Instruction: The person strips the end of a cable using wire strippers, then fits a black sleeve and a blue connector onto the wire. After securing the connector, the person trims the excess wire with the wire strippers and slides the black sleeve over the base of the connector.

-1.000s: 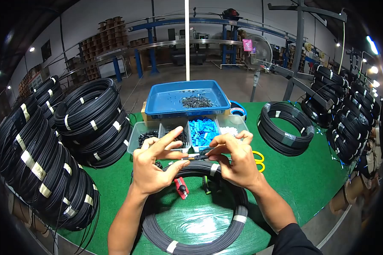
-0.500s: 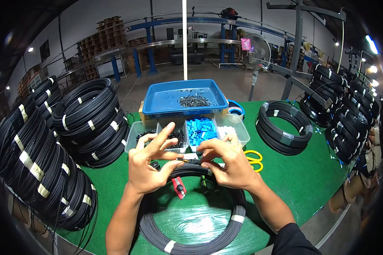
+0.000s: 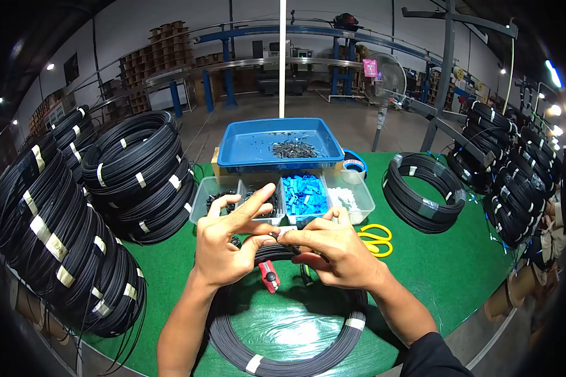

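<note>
My left hand (image 3: 226, 248) pinches a small dark connector (image 3: 275, 236) between thumb and a fingertip, with its index finger raised. From the right, my right hand (image 3: 336, 248) closes on the same small part, its fingertips touching it and hiding most of it. Both hands are over the back edge of a coil of black cable (image 3: 255, 362) that lies on the green mat. Inside the coil lie a red tool (image 3: 268, 276) with a black knob and a green and black tool (image 3: 306, 274), partly hidden by my right hand.
A divided clear box holds black parts, blue parts (image 3: 305, 195) and white parts (image 3: 344, 198). Behind it stands a blue tray (image 3: 280, 162) with dark scraps. Yellow scissors (image 3: 377, 240) lie right of my right hand. Black cable coils (image 3: 132, 176) stand at the left and more (image 3: 424, 191) at the right.
My right hand has shifted left against my left fingertips and its fingers now cover most of the connector. The whole view has shifted slightly, and more of the scissors shows.
</note>
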### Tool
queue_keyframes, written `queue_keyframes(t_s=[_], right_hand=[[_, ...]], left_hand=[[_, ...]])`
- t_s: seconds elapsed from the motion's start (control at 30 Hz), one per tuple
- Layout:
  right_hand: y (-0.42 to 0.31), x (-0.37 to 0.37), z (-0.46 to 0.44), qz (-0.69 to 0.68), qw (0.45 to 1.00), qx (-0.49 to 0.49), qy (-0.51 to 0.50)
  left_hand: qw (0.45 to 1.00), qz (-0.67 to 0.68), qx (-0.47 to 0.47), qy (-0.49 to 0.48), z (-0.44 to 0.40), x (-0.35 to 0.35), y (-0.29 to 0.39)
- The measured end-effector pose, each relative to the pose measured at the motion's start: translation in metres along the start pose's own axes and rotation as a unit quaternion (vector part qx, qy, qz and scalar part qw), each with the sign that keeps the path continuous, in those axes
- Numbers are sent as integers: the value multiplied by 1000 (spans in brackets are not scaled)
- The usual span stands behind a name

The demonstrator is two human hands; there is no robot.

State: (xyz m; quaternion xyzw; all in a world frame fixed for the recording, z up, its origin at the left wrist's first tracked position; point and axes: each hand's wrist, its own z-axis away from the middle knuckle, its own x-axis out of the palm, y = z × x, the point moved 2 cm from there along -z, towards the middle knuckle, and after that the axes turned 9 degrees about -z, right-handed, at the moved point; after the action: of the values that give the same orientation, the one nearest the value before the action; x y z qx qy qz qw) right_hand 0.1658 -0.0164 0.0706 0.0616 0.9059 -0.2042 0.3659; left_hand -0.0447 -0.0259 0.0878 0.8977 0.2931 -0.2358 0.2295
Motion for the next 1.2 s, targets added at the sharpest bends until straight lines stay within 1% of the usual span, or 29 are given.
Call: queue_keyframes(t_s=[0.47,0.6,0.67,0.7,0.77,0.83,0.9,0.93,0.97,1.07,1.1,1.17,1.2], right_hand=[[1,6,3,-35,999,22,-14],[2,5,3,-47,999,17,-17],[1,-1,2,-34,999,33,-10],[0,-5,2,-76,994,82,13],[8,-8,3,-60,993,79,58],[10,-10,4,-65,992,87,66],[10,-10,5,-21,991,107,74],[10,-13,4,-17,992,81,97],[9,-12,5,-17,992,81,96],[8,-13,4,17,994,33,107],[8,-14,4,17,994,32,107],[6,-18,3,82,992,-13,94],[6,-17,4,67,995,4,78]], left_hand=[[998,-32,32,38,3,3,2],[999,-28,22,17,3,6,0],[1000,-5,13,2,1,3,-3],[1000,-6,12,2,1,0,-4],[1000,24,1,-5,-1,-5,-6],[999,43,-7,-29,2,-1,-9],[998,55,10,-22,1,3,-9],[998,55,8,-22,1,2,-9],[998,48,11,-28,1,1,-9],[999,37,19,-30,1,0,-9],[999,33,23,-28,1,0,-9],[998,35,33,-39,3,2,-9],[998,39,26,-43,3,2,-9]])
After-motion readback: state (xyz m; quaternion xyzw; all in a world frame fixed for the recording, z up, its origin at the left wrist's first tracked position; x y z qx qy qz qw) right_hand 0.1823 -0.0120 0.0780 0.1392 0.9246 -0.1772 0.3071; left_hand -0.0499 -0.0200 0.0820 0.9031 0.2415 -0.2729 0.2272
